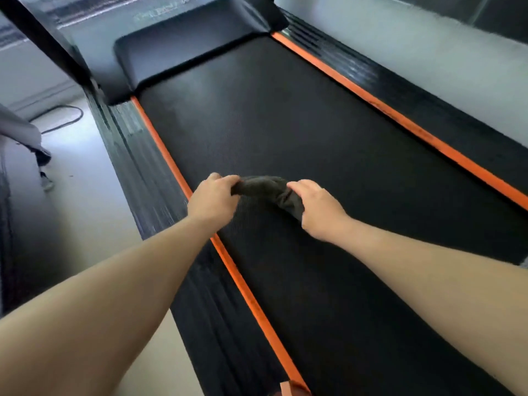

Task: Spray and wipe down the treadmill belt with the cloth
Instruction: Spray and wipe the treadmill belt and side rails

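The black treadmill belt (300,124) runs from the lower right up to the motor hood, edged by orange strips on both sides. A dark grey cloth (264,188), bunched into a roll, lies just above the belt near its left edge. My left hand (213,200) grips the cloth's left end with curled fingers. My right hand (321,208) grips its right end. Both forearms reach in from the bottom of the frame. No spray bottle is in sight.
The black motor hood (188,50) sits at the belt's far end, with an upright post (48,41) at the upper left. Ribbed black side rails (148,172) flank the belt. A cable (64,118) lies on the pale floor to the left, beside another person's leg and shoe (45,178).
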{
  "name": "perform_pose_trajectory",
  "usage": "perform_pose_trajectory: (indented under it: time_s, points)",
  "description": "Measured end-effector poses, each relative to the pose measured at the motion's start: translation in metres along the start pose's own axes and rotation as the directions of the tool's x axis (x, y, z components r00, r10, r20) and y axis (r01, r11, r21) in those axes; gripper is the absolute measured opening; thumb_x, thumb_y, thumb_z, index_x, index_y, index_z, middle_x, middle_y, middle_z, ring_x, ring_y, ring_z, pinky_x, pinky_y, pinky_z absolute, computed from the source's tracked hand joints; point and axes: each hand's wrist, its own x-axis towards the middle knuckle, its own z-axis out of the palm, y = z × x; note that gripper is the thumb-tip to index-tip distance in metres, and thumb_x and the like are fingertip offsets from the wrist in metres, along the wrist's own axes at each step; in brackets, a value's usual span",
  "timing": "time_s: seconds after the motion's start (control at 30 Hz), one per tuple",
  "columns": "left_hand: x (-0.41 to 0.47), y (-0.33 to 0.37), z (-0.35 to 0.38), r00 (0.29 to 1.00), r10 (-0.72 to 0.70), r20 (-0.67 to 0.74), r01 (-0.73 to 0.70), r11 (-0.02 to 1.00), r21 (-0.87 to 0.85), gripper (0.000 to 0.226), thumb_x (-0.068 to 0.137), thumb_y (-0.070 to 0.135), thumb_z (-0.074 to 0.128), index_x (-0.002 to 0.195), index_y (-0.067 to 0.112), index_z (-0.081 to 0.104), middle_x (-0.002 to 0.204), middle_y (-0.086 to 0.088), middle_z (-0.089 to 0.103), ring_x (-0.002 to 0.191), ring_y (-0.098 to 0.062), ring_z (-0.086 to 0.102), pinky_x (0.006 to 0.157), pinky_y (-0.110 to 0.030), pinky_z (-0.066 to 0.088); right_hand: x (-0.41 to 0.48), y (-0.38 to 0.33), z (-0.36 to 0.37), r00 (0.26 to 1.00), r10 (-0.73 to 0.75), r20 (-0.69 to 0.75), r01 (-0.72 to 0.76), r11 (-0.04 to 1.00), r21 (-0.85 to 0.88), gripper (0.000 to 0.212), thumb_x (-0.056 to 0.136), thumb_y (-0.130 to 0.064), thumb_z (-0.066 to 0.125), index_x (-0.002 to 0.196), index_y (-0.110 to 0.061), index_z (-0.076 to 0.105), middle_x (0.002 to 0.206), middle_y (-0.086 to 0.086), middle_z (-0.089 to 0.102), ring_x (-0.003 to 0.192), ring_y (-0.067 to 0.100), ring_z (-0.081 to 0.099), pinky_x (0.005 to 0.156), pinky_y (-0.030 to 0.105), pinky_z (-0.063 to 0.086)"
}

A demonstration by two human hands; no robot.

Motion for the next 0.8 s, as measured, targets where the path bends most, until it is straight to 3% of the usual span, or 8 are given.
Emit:
perform_pose_trajectory:
  time_s: [0.1,0.2,0.33,0.4,0.5,0.6,0.7,0.8]
  points:
    - [-0.035,-0.005,0.050,0.959,-0.087,0.271,0.039,0.983,0.179,0.065,0.094,0.035,0.058,0.152,0.032,0.027,0.134,-0.006,0.053,0.125,-0.029,0.052,0.098,-0.043,0.043,-0.009,0.016,0.039,0.989,0.019,0.143,-0.001,0.992,-0.125,0.081,0.087,0.003,0.058,0.155,-0.025,0.025,0.161,-0.006,0.019,0.137,0.025,0.036,0.108,0.038,0.042]
    - [-0.073,0.013,0.071,0.958,-0.130,0.256,0.135,0.991,-0.002,0.054,0.089,0.032,0.057,0.142,0.031,0.046,0.128,0.000,0.063,0.122,-0.023,0.056,0.098,-0.036,0.045,-0.030,0.023,0.039,0.972,-0.060,0.227,0.072,0.996,-0.046,0.040,0.088,-0.008,0.055,0.119,-0.032,0.057,0.126,-0.012,0.050,0.110,0.016,0.055,0.084,0.029,0.049]
    - [-0.122,0.039,0.064,0.716,0.179,0.675,0.025,0.959,-0.281,0.034,0.072,0.035,0.056,0.101,0.028,0.074,0.081,0.006,0.070,0.082,-0.010,0.064,0.076,-0.021,0.049,-0.055,0.030,0.007,0.659,0.049,0.751,0.105,0.982,-0.156,0.018,0.088,-0.016,0.054,0.085,-0.025,0.069,0.084,-0.008,0.072,0.067,0.004,0.059,0.056,0.016,0.044]
    - [-0.126,0.041,0.064,0.692,0.265,0.672,0.004,0.929,-0.371,0.031,0.072,0.032,0.054,0.093,0.024,0.075,0.068,0.010,0.063,0.068,-0.002,0.057,0.069,-0.018,0.047,-0.055,0.032,0.006,0.764,-0.038,0.644,0.007,0.999,0.051,0.015,0.091,-0.019,0.058,0.087,-0.030,0.068,0.083,-0.011,0.069,0.068,0.001,0.059,0.058,0.012,0.044]
    - [-0.099,0.036,0.067,0.964,0.032,0.263,0.131,0.805,-0.579,0.032,0.071,0.027,0.052,0.091,0.025,0.076,0.077,0.016,0.067,0.076,0.000,0.062,0.078,-0.022,0.051,-0.054,0.027,0.025,0.941,-0.084,0.329,-0.029,0.945,0.325,0.032,0.095,-0.041,0.060,0.126,-0.035,0.057,0.115,-0.007,0.060,0.106,0.009,0.058,0.094,0.025,0.047]
    - [-0.084,0.019,0.071,0.987,-0.158,-0.034,0.123,0.870,-0.477,0.037,0.085,0.015,0.057,0.117,0.030,0.070,0.102,0.009,0.062,0.097,-0.009,0.057,0.088,-0.022,0.043,-0.082,0.022,0.056,0.954,-0.156,0.256,0.156,0.987,0.020,0.065,0.096,-0.045,0.056,0.153,-0.034,0.027,0.149,-0.004,0.032,0.135,0.019,0.034,0.110,0.038,0.038]
    - [-0.107,0.003,0.084,0.976,0.095,0.196,-0.107,0.993,0.053,0.060,0.090,0.017,0.050,0.145,0.039,0.044,0.125,0.002,0.050,0.113,-0.020,0.047,0.094,-0.033,0.044,-0.111,0.031,0.084,0.947,-0.275,0.168,0.308,0.924,-0.228,0.061,0.100,-0.025,0.053,0.155,-0.027,0.029,0.149,0.002,0.031,0.131,0.026,0.037,0.098,0.042,0.049]
    - [-0.139,0.008,0.085,0.919,0.223,0.324,-0.295,0.935,0.195,0.062,0.092,0.016,0.045,0.147,0.044,0.037,0.134,0.006,0.046,0.120,-0.021,0.039,0.088,-0.036,0.037,-0.128,0.029,0.086,0.969,-0.208,0.136,0.218,0.974,-0.065,0.051,0.092,-0.010,0.058,0.141,-0.024,0.052,0.130,0.000,0.047,0.113,0.022,0.050,0.092,0.036,0.050]
